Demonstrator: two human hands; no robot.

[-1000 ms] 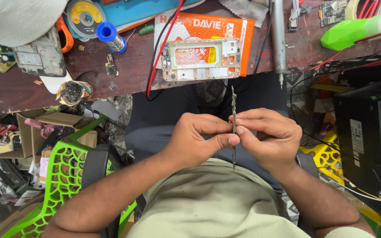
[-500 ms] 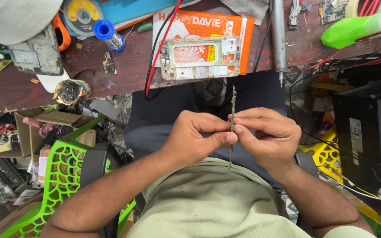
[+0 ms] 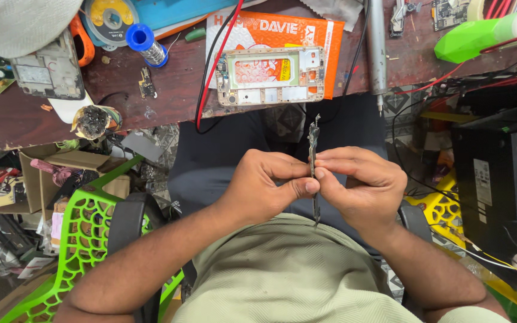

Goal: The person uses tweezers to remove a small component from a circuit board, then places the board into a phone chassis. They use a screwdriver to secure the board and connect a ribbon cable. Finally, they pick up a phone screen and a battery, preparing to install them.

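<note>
My left hand [image 3: 267, 188] and my right hand [image 3: 363, 185] meet over my lap, both pinching a thin metal tool like tweezers [image 3: 313, 143]. It stands upright between the fingertips, its upper end above the hands and its tip poking out below them. On the brown bench ahead lies an opened phone frame [image 3: 269, 76] on an orange packet [image 3: 282, 30].
The bench holds a blue solder spool [image 3: 146, 45], a second phone frame [image 3: 48, 72], red and black wires [image 3: 213, 66], a grey metal rod [image 3: 376, 45] and a green bottle [image 3: 480, 33]. A green plastic chair [image 3: 85, 233] stands left, a black box [image 3: 498, 173] right.
Both hands and the tool stay together over my lap, shifting only slightly.
</note>
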